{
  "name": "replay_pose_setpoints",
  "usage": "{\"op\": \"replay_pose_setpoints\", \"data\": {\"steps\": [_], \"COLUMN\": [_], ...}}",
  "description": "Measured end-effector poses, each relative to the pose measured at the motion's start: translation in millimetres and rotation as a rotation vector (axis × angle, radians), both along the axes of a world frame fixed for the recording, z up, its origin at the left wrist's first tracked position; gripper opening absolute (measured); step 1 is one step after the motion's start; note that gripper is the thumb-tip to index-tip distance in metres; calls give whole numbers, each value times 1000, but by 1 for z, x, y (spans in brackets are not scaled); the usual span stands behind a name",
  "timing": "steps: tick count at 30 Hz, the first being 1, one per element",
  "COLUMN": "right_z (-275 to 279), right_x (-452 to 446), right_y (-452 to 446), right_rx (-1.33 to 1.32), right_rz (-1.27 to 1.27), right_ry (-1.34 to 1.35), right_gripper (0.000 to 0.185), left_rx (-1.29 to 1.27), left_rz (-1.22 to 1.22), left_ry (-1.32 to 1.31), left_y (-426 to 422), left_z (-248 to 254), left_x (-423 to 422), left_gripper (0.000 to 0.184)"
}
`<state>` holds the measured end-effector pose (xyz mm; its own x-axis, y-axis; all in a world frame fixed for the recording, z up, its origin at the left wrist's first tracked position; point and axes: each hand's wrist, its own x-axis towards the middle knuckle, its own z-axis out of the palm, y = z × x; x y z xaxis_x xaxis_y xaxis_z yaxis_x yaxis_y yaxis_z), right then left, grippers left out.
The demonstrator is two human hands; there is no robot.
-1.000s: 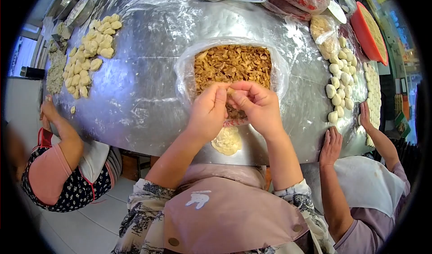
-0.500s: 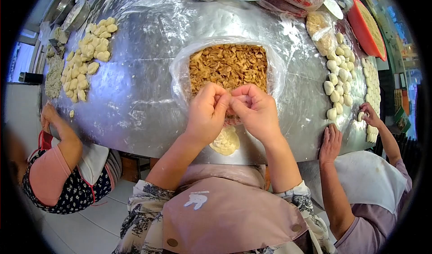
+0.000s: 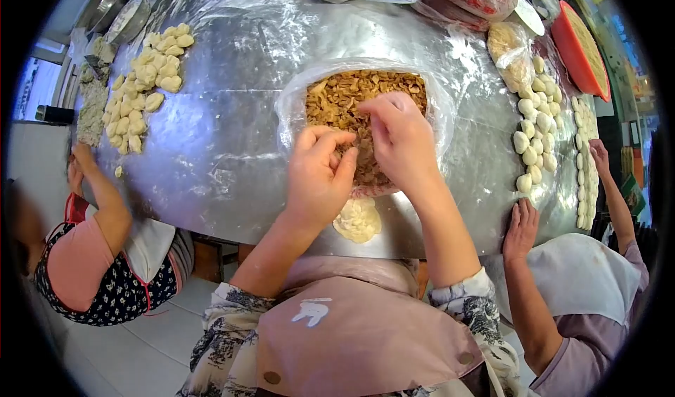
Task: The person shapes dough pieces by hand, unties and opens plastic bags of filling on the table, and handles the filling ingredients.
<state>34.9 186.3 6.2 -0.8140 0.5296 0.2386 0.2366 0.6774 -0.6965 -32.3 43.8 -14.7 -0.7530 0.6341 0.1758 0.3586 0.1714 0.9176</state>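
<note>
A plastic-lined container holds brown chopped filling [image 3: 337, 91] directly in front of me, its clear plastic bag [image 3: 290, 112] spread around the rim. My left hand [image 3: 320, 168] hovers over the near left part of the filling, fingers curled and the thumb apart from them; nothing clear shows between them. Over the right part is my right hand [image 3: 404, 140], with thumb and fingertips pinched together. Whatever that pinch holds, if anything, is too small to make out. A flattened round of dough [image 3: 357, 221] lies on the metal table [image 3: 232, 130] between my forearms.
Dough pieces [image 3: 144, 81] are heaped at left, near a person's arm [image 3: 109, 193]. Rounded dough balls [image 3: 538, 130] lie at right, close to another person's hand [image 3: 520, 228]. A red basin [image 3: 580, 49] and bagged food [image 3: 464, 0] stand at the far right.
My hands, whose fingertips met over the filling before, have come apart. The right hand has moved up and the left hand's thumb and fingers have parted. The view has shifted slightly.
</note>
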Motion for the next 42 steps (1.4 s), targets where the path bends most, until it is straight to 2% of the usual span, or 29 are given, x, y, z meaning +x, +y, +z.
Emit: {"op": "replay_pose_setpoints", "data": {"steps": [1, 4, 8, 9, 14, 18, 19, 20, 25, 29, 35, 38, 42], "right_z": [-11, -27, -20, -21, -5, 17, 5, 6, 16, 4, 2, 4, -1], "right_x": [-10, -30, -31, -26, -4, 6, 10, 14, 22, 31, 40, 39, 34], "right_y": [5, 11, 16, 19, 7, -7, -6, -6, -10, -12, -18, -21, -33], "right_rx": [104, 213, 173, 182, -43, -304, -198, -240, -336, -157, -184, -223, -189], "right_rz": [11, 27, 20, 59, -30, -107, -44, -7, 144, 159, 104, 77, 7], "right_ry": [37, -127, -281, -182, -136, -227, -82, -105, -94, -35, -57, -23, 45], "right_gripper": [27, 30, 31, 28, 21, 22, 24, 23, 21, 21, 18, 14, 11], "left_rx": [-15, -73, -39, -42, 10, 57, 58, 58, 24, -26, -75, -75, -12], "left_rz": [1, -80, -35, -8, 34, -42, -34, -25, -36, -104, -105, -145, -50], "left_ry": [4, 7, -32, -33, -8, 251, 270, 288, 7, -207, -40, -174, -137], "left_y": [0, -5, -8, -6, 9, 13, 12, 11, 11, 11, 9, 9, 9], "left_z": [1, 3, 1, 1, 11, -3, -3, -3, -3, -6, 3, -2, -7], "left_x": [1, 0, -3, -5, -8, -15, -15, -15, -7, -2, -1, -1, 4], "left_gripper": [17, 17, 15, 15, 16, 16, 15, 13, 6, 6, 9, 9, 9]}}
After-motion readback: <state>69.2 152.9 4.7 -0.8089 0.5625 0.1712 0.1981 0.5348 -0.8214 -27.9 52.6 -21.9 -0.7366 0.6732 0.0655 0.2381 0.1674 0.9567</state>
